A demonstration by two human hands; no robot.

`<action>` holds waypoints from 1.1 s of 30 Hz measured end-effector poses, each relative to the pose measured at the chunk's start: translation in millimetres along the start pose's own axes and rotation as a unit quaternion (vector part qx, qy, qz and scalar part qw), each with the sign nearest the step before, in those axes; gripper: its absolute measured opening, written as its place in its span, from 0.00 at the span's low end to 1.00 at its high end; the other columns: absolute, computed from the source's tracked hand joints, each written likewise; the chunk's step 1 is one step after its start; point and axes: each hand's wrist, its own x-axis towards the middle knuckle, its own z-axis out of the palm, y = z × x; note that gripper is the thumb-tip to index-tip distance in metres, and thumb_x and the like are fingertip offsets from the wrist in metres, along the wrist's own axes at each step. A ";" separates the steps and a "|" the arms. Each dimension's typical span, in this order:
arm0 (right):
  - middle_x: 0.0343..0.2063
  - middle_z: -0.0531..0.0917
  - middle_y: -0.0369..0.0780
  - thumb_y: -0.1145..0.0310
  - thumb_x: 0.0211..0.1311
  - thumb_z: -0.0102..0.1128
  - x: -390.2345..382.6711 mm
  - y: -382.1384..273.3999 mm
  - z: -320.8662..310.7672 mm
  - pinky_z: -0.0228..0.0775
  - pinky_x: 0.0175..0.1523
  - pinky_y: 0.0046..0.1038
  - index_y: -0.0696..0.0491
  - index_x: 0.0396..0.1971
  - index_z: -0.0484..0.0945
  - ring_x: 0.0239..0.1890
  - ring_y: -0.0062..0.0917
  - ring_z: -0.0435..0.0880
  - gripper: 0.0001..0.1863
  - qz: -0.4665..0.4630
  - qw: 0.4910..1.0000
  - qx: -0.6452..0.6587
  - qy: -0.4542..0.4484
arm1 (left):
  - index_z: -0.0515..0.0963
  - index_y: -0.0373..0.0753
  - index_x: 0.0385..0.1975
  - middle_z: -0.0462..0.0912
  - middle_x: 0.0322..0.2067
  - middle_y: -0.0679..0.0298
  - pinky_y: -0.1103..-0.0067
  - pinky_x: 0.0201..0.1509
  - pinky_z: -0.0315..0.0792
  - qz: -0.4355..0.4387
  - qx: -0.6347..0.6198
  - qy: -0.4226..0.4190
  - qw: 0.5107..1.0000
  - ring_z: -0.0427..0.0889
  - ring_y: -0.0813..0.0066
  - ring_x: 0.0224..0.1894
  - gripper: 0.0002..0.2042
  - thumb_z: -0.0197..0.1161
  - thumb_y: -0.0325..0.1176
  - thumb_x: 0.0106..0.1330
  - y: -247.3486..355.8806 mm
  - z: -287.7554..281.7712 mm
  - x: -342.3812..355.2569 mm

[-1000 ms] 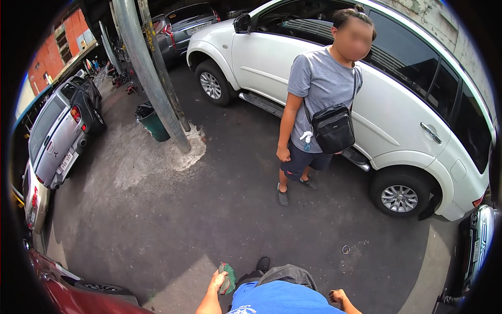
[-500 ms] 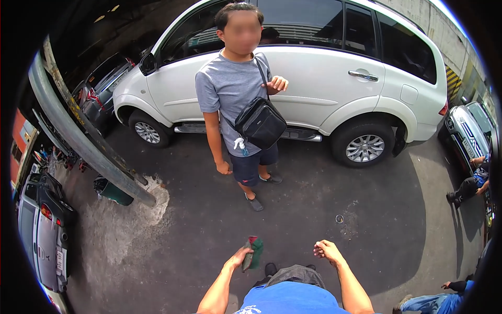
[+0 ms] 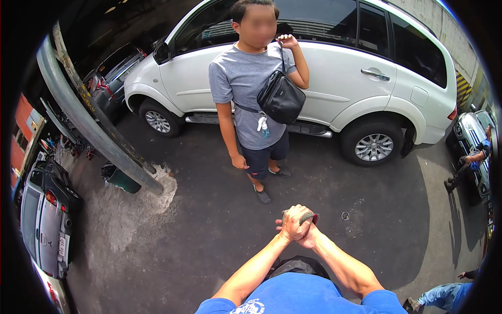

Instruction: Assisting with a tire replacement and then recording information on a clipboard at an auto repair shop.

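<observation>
In front of my blue shirt, both my hands are brought together round a crumpled green and red cloth (image 3: 309,217). My left hand (image 3: 296,222) lies on top, its fingers bent over the cloth. Beneath it, my right hand (image 3: 310,237) presses against the same bundle, with some fingertips showing past the left side. Most of the cloth is hidden between the palms. Facing me, a person (image 3: 246,83) in a grey shirt and dark shorts wears a black shoulder bag (image 3: 281,98) and raises one hand to its strap.
Behind the person stands a white SUV (image 3: 334,78). At left are a metal post (image 3: 99,120), a dark green bin (image 3: 121,179) and a parked silver car (image 3: 44,220). Other people show at the right, one near a second car (image 3: 473,138) and another in jeans (image 3: 439,297) lower down.
My hands were apart, with the cloth in my left one; now they have come together around it. The facing person's raised hand has gone up to shoulder height. My view has shifted slightly.
</observation>
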 end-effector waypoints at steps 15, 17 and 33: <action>0.48 0.80 0.48 0.56 0.66 0.47 -146.2 27.1 -194.8 0.67 0.58 0.40 0.52 0.49 0.77 0.54 0.41 0.77 0.20 0.040 0.680 -0.592 0.431 | 0.79 0.30 0.31 0.81 0.24 0.56 0.69 0.26 0.75 -0.652 -0.017 -0.013 0.758 0.80 0.62 0.21 0.13 0.59 0.36 0.58 -168.2 -54.2 -253.9; 0.40 0.84 0.46 0.53 0.63 0.50 -233.5 88.5 -267.5 0.71 0.52 0.40 0.54 0.44 0.79 0.45 0.40 0.81 0.21 0.107 0.628 -0.451 0.625 | 0.79 0.30 0.33 0.82 0.25 0.56 0.69 0.28 0.74 -0.612 0.015 -0.105 0.784 0.81 0.61 0.22 0.13 0.59 0.37 0.58 -162.8 -38.8 -232.7; 0.37 0.83 0.37 0.54 0.69 0.50 -421.6 67.8 -370.7 0.74 0.34 0.26 0.54 0.50 0.76 0.31 0.20 0.79 0.21 0.006 0.765 -0.175 0.620 | 0.80 0.28 0.39 0.83 0.25 0.56 0.71 0.37 0.72 -0.415 0.122 -0.279 0.857 0.81 0.62 0.29 0.16 0.64 0.36 0.59 -103.9 194.7 -60.3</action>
